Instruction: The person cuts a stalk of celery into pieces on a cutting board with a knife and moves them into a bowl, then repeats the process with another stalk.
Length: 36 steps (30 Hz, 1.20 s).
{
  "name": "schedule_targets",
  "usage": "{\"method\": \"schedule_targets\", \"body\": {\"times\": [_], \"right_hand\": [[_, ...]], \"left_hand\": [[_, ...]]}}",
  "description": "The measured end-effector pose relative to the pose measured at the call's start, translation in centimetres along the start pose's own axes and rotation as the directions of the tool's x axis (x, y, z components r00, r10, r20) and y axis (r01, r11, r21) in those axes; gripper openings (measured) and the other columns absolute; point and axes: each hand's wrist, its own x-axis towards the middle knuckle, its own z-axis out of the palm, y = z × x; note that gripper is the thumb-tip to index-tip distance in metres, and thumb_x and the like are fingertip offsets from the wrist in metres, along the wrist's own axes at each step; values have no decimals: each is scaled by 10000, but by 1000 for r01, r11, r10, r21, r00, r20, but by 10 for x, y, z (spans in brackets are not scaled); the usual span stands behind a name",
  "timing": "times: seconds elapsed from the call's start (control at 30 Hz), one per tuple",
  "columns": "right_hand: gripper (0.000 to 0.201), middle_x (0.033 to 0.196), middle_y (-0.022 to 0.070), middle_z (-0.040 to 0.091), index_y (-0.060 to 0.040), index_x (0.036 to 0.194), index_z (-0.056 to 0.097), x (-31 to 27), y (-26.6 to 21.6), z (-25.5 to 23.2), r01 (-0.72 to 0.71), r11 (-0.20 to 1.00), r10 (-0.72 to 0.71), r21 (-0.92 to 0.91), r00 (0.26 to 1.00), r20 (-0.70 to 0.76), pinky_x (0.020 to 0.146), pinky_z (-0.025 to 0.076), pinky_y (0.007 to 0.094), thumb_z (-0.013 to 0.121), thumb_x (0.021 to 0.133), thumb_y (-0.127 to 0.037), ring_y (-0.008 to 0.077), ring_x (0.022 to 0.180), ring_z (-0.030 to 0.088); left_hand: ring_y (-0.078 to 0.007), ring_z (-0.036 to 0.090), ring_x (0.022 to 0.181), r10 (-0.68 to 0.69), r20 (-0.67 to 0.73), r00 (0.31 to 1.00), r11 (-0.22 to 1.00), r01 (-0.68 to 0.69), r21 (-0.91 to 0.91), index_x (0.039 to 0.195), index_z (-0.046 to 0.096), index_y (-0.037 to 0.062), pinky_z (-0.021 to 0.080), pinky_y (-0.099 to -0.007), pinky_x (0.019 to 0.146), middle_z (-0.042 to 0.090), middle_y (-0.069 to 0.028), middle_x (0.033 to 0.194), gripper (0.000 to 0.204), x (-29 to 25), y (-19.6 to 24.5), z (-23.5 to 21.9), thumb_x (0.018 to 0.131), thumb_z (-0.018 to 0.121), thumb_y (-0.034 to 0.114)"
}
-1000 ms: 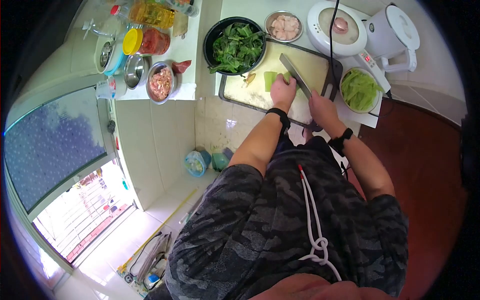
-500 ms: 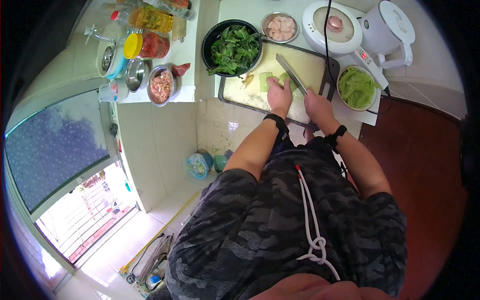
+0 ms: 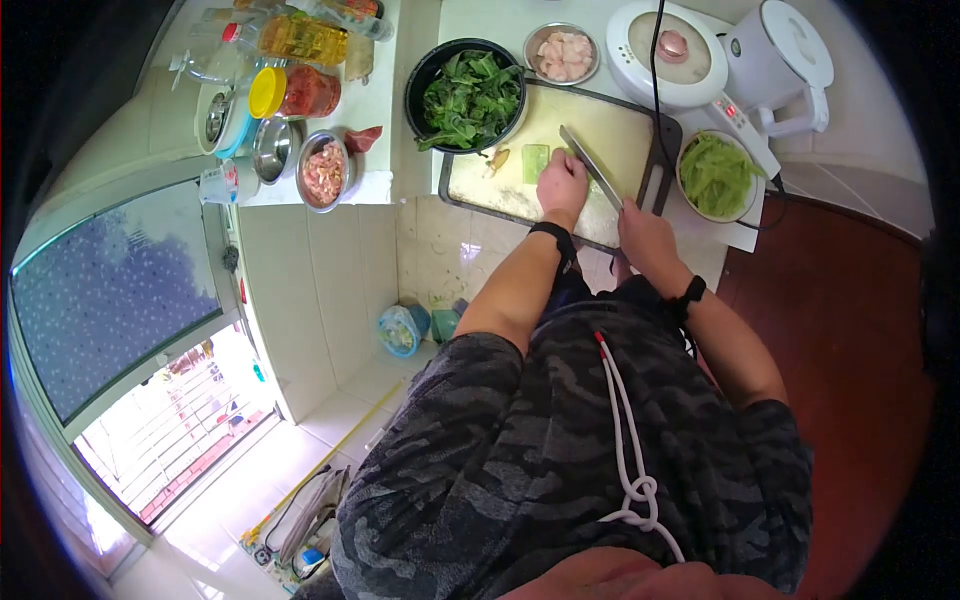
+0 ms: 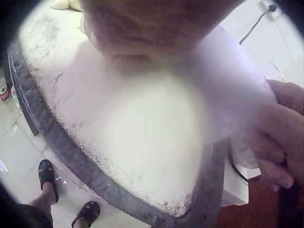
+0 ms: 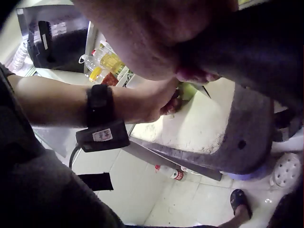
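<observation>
On the pale cutting board (image 3: 500, 195), the left hand (image 3: 563, 187) curls its fingers over a green vegetable piece, mostly hidden in the head view. That green piece (image 5: 188, 91) shows at its fingertips in the right wrist view. A flat light-green piece (image 3: 535, 164) lies just left of the hand. The right hand (image 3: 647, 235) grips the knife (image 3: 592, 165), whose blade slants up and left beside the left hand. In the left wrist view, the left hand (image 4: 142, 28) fills the top and the right hand (image 4: 275, 137) is at the right edge.
A black pot of leafy greens (image 3: 470, 98) and a bowl of pale meat (image 3: 564, 55) stand behind the board. To the right are a bowl of green strips (image 3: 716, 176), a white appliance (image 3: 665, 60) and a kettle (image 3: 780, 55). A black cord (image 3: 655, 45) hangs across the view.
The left hand's fingers, more spread half a second ago, are now curled over the green piece. The right hand and knife have shifted slightly right and toward the body.
</observation>
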Motion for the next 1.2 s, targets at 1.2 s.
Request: {"method": "schedule_targets", "body": {"times": [1.2], "right_hand": [[150, 712, 228, 630, -27, 957, 514, 16, -8, 8, -4, 1000, 5, -29, 999, 40, 634, 485, 546, 477, 932, -171, 428, 704, 636]], "left_hand": [[-417, 624, 738, 29, 56, 998, 996, -33, 80, 831, 533, 80, 482, -522, 655, 645, -186, 748, 196, 1, 1, -7, 898, 514, 263]]}}
